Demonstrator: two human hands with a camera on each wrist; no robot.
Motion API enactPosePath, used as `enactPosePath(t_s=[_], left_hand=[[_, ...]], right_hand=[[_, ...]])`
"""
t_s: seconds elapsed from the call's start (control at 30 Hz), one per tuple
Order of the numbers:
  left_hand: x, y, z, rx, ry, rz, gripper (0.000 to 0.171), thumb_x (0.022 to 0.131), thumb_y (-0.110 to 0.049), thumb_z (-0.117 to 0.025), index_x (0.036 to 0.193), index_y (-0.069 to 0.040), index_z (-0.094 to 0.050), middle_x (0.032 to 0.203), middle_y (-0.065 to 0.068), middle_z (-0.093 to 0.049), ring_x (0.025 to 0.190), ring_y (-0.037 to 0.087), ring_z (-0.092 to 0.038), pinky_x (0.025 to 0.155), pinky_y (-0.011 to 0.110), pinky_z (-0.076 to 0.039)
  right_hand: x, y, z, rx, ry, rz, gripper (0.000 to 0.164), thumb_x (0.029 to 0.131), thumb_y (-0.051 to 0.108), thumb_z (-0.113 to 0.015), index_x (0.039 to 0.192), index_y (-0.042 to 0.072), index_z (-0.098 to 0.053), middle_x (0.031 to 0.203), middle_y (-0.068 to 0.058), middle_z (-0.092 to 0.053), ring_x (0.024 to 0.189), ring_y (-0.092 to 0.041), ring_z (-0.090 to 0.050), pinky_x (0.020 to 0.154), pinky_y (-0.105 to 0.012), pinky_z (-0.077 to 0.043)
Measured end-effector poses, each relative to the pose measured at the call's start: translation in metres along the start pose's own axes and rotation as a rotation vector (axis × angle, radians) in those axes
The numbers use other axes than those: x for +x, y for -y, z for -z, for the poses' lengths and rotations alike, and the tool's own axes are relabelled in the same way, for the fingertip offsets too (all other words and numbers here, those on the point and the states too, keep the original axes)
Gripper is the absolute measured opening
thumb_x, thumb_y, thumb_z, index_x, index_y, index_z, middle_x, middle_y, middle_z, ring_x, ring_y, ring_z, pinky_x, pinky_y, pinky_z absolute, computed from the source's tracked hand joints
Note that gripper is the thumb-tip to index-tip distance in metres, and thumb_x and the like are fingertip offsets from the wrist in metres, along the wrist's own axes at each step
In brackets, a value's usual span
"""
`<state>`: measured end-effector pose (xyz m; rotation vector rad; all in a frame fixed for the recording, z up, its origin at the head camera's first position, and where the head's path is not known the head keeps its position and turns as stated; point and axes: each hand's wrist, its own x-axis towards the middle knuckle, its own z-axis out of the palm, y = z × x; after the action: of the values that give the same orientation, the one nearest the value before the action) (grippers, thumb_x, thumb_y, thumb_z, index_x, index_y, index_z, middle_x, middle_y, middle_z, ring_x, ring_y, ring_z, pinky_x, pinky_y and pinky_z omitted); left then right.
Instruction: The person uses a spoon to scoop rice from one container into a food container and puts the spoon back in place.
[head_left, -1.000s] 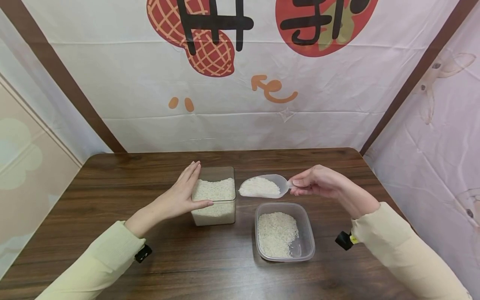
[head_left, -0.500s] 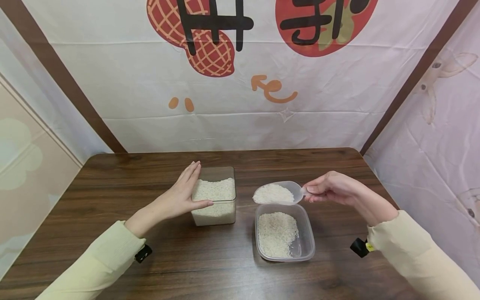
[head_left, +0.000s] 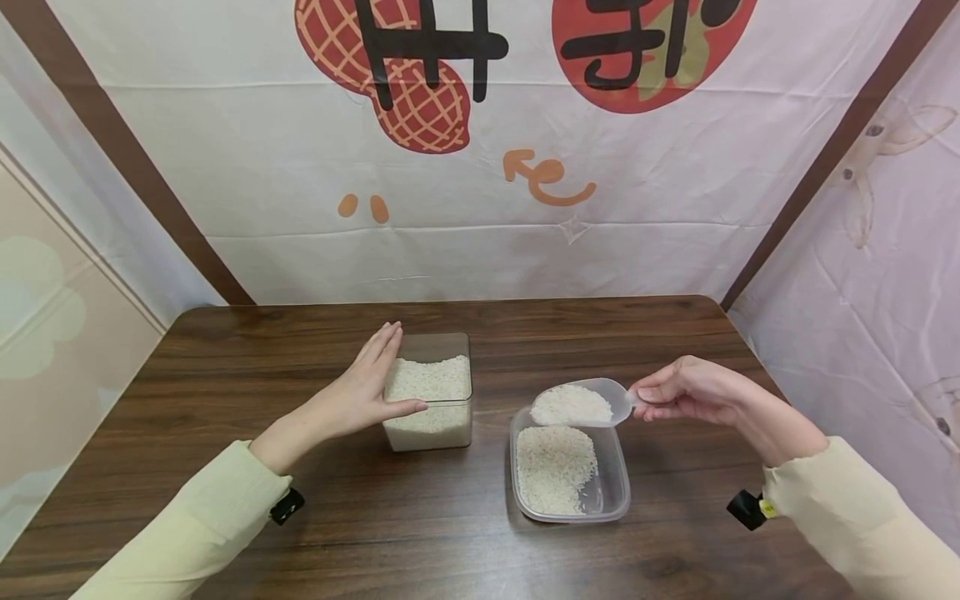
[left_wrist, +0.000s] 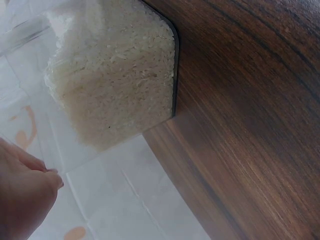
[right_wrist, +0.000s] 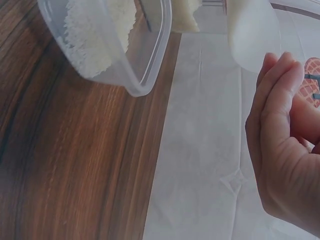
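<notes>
My right hand pinches the handle of a translucent scoop loaded with white rice. The scoop is about level and overlaps the far rim of a clear plastic food container, where more rice lies heaped toward the left. In the right wrist view, the scoop shows beyond the curled fingers. With fingers straight and thumb spread, my left hand rests on the left side and near rim of a tall square clear canister. Rice fills much of that canister.
The two containers stand side by side on a dark wood-grain table, with a strip of tabletop between them. A white printed cloth hangs along the table's far edge. Small black devices sit at both cuffs.
My right hand has carried the loaded scoop right and toward me, from beside the canister to over the food container's far edge. My left hand and both containers stay in place.
</notes>
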<state>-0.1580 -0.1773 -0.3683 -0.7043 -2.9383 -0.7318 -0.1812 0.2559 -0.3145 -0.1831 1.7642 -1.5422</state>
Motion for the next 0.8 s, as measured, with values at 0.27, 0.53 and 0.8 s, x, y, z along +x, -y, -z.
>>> enactPosePath(t_s=[0.27, 0.53, 0.8], left_hand=[[0.000, -0.001, 0.000, 0.003, 0.002, 0.003, 0.110, 0.075, -0.056, -0.064, 0.142, 0.008, -0.006, 0.151, 0.016, -0.001, 0.138, 0.031, 0.000, 0.107, 0.050, -0.016], [0.000, -0.002, 0.001, 0.002, 0.005, 0.003, 0.109, 0.076, -0.055, -0.064, 0.142, 0.008, -0.006, 0.151, 0.016, -0.001, 0.138, 0.030, 0.001, 0.107, 0.050, -0.015], [-0.001, -0.002, 0.002, 0.000, 0.009, 0.013, 0.110, 0.075, -0.057, -0.063, 0.143, 0.007, -0.005, 0.151, 0.016, -0.001, 0.138, 0.030, 0.001, 0.107, 0.050, -0.016]], right_hand=[[-0.008, -0.008, 0.008, -0.013, 0.022, -0.004, 0.027, 0.088, -0.002, -0.053, 0.110, -0.018, -0.054, 0.083, -0.012, -0.067, 0.077, -0.014, -0.065, 0.072, -0.023, -0.052], [-0.013, -0.020, 0.016, -0.016, 0.035, -0.010, 0.027, 0.088, -0.001, -0.053, 0.109, -0.017, -0.055, 0.083, -0.012, -0.067, 0.077, -0.015, -0.065, 0.072, -0.024, -0.052], [-0.021, -0.028, 0.022, -0.019, 0.066, -0.024, 0.021, 0.087, 0.001, -0.055, 0.103, -0.011, -0.062, 0.083, -0.012, -0.068, 0.076, -0.014, -0.065, 0.072, -0.024, -0.052]])
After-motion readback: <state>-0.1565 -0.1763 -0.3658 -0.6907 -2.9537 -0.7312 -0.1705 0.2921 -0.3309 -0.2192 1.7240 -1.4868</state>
